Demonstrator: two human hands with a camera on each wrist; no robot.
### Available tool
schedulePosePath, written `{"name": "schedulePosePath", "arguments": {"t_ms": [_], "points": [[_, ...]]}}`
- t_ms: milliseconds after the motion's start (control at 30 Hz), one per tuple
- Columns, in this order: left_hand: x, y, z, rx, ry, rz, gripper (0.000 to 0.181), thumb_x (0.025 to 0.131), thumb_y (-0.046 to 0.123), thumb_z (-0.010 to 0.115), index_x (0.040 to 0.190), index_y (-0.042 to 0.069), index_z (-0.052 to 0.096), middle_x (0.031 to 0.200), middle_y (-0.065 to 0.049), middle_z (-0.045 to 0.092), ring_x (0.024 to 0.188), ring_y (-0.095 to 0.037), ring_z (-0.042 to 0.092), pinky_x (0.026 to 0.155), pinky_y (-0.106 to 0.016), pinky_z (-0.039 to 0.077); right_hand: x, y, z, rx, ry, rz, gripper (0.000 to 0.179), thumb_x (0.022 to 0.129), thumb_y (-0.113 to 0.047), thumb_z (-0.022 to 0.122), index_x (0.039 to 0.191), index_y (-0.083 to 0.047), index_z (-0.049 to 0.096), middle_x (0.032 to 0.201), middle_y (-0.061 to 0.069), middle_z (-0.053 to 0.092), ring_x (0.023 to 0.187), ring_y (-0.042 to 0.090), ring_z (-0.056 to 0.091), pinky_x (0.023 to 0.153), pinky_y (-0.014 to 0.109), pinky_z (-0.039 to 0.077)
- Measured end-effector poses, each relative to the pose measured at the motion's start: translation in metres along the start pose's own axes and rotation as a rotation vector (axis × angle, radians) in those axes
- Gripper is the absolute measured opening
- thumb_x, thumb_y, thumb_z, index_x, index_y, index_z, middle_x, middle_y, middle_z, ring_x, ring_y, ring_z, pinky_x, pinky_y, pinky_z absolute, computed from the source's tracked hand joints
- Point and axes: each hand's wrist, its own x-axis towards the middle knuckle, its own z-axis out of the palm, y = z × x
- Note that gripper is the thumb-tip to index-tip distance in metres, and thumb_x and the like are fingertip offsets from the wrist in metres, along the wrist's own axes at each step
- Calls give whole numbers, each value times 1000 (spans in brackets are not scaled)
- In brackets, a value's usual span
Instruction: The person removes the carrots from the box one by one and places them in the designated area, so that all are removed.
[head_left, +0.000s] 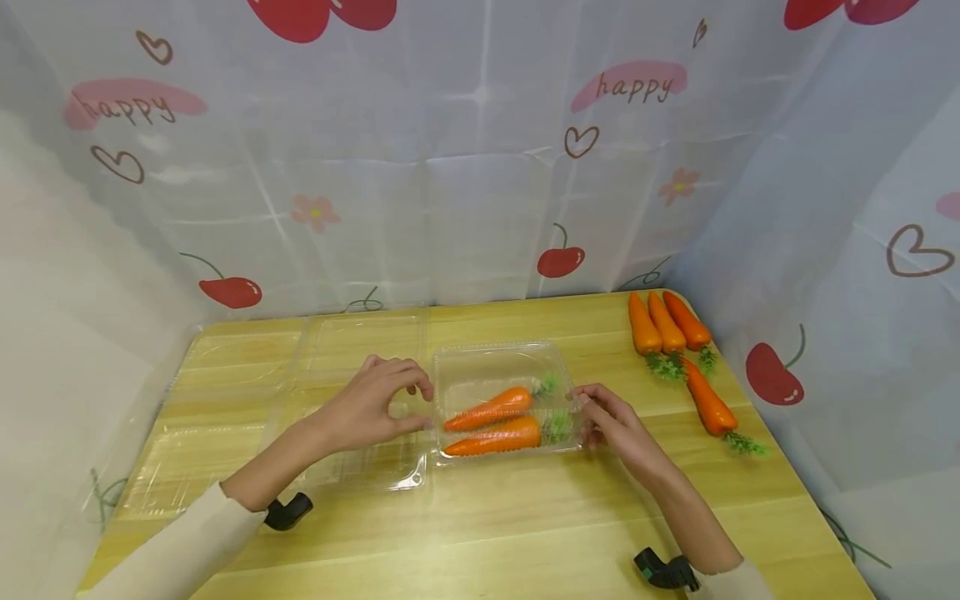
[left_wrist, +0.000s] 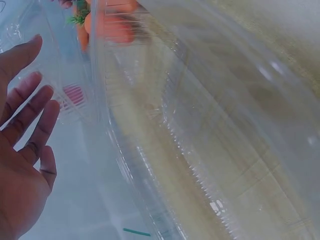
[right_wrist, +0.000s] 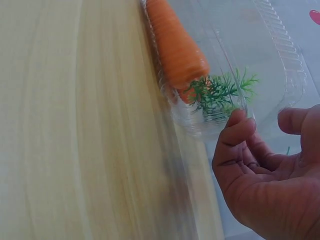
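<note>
A clear plastic clamshell box lies in front of me with two carrots, an upper carrot and a lower carrot, seen through the plastic. Their green tops point right. At the box's right edge, my right hand curls its fingers at the plastic rim; in the right wrist view its fingertips touch a thin clear edge beside a carrot. My left hand is by the box's left edge, thumb and fingers apart and holding nothing. The left wrist view shows loosely bent fingers.
Several clear plastic boxes stand on the left of the wooden table. At the far right lie three carrots side by side, including a middle carrot, and one separate carrot. A printed curtain hangs behind the table.
</note>
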Motion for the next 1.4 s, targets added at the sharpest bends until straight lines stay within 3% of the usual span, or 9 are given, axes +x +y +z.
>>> {"name": "schedulePosePath", "arguments": {"t_ms": [133,267,600,800,1000,1400], "points": [[-1,2,-1,-14,6,-6,30,91,39,88,111,29,69,111,19,67,105,-14,65,101,-41,38,-3,0,1,21,-3,-5,55,118,-44,39,145,3,51,95,8,57,72,16,62,65,33,58],[1,1,-1,-45,18,-11,28,92,40,87,111,29,69,111,18,68,104,-11,63,101,-41,37,-5,1,1,44,-11,-26,56,118,-45,35,143,3,52,107,13,60,74,15,60,64,33,56],[9,-2,-4,-189,118,-11,23,96,28,84,110,29,66,111,9,71,106,-15,62,103,-47,42,-5,7,2,13,-19,-58,45,115,-30,53,144,4,50,111,20,56,70,15,55,60,32,54],[14,-6,-3,-201,159,-13,19,99,26,81,110,30,66,110,14,69,107,-16,65,99,-42,51,-5,7,3,-1,-19,-93,42,115,-25,54,143,6,50,118,15,53,67,18,52,60,36,52],[18,-6,-4,-224,178,-38,17,101,27,78,110,31,65,110,14,69,106,-13,65,95,-40,51,-6,7,4,12,-29,-125,39,113,-18,57,142,8,50,117,13,54,66,17,51,62,36,52],[30,-14,-2,-324,269,-61,11,104,27,75,108,27,64,105,10,69,103,-8,66,94,-36,49,-6,8,5,-46,1,-143,35,113,-18,57,139,6,54,120,23,56,65,21,54,61,35,55]]}}
